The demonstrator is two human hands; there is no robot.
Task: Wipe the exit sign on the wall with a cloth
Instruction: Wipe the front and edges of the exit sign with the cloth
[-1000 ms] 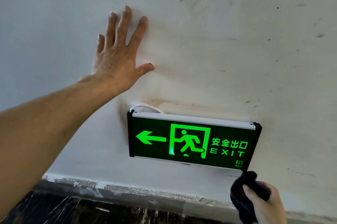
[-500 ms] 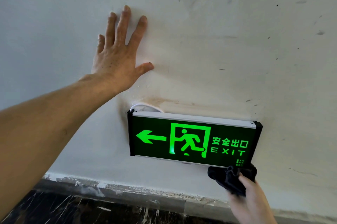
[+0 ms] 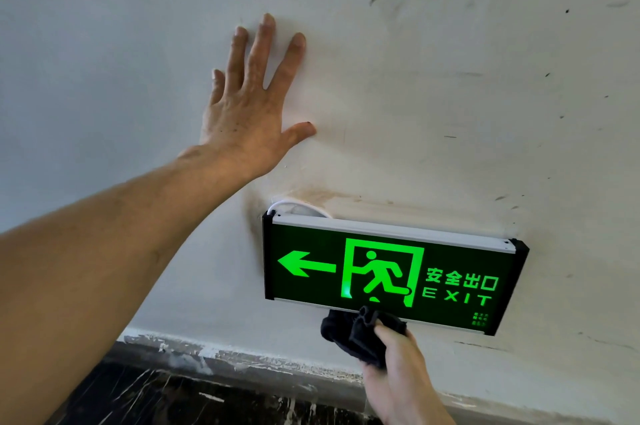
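Observation:
A lit green exit sign [image 3: 391, 272] with a left arrow, a running figure and the word EXIT hangs low on the white wall. My right hand [image 3: 403, 379] comes up from below and holds a bunched black cloth [image 3: 356, 333] against the sign's bottom edge, under the running figure. My left hand [image 3: 249, 106] lies flat on the wall above and left of the sign, fingers spread, holding nothing.
The white wall [image 3: 450, 78] is scuffed with dark marks and a brown stain above the sign. A white cable [image 3: 298, 208] loops out at the sign's top left corner. A chipped grey skirting [image 3: 242, 360] and dark marbled floor run below.
My right hand has slid the cloth leftward along the sign's bottom edge, from below its right corner to under the running figure. My left hand stays planted on the wall.

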